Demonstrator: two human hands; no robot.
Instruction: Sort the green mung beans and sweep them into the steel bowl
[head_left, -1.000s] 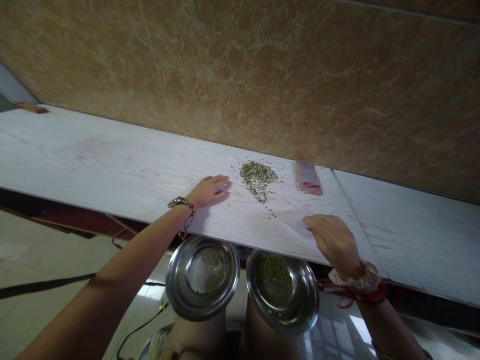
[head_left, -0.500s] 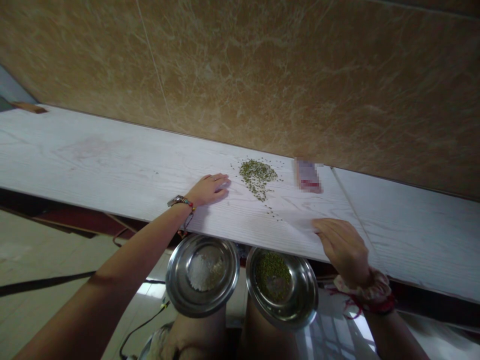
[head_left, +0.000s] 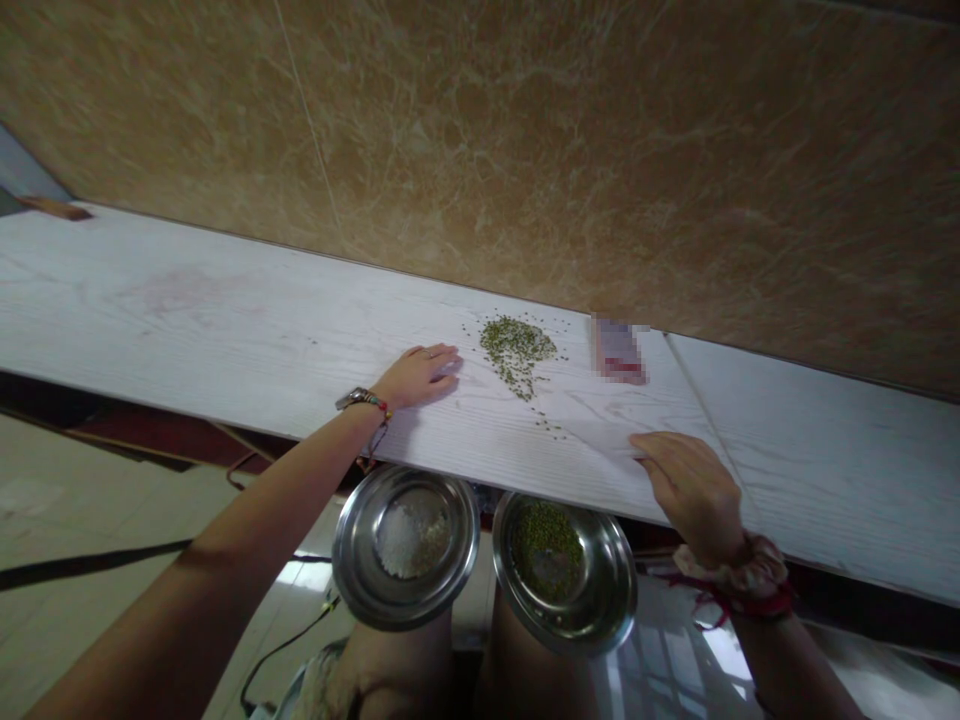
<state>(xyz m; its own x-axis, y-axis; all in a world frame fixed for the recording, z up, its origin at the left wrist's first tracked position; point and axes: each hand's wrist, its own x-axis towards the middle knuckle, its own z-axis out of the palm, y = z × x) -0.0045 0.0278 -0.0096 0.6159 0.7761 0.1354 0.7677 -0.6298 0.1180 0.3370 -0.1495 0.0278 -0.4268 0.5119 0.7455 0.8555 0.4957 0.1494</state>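
My left hand (head_left: 421, 376) lies flat on the white wood-grain tabletop (head_left: 300, 340), fingers stretched out just left of loose green mung beans (head_left: 517, 350). A short trail of beans runs from this patch toward the front right. My right hand (head_left: 690, 488) is closed on the right end of a thin white sheet (head_left: 600, 438), low over the tabletop. The sheet's far end is close to the last beans of the trail; its pale colour blends with the wood. A steel bowl (head_left: 622, 580) with green beans rests on my right knee, below the table edge.
On my left knee sits a second steel bowl (head_left: 346, 560) with white grains. A blurred-out flat object (head_left: 619, 350) lies near the brown marbled wall (head_left: 480, 150). Under the table run a dark strap (head_left: 97, 565) and a cable (head_left: 289, 640). A joint crosses the tabletop at right.
My right hand has moved a little to the right with the white sheet. A few beans at the trail's end have shifted right. My left hand has stayed in place.
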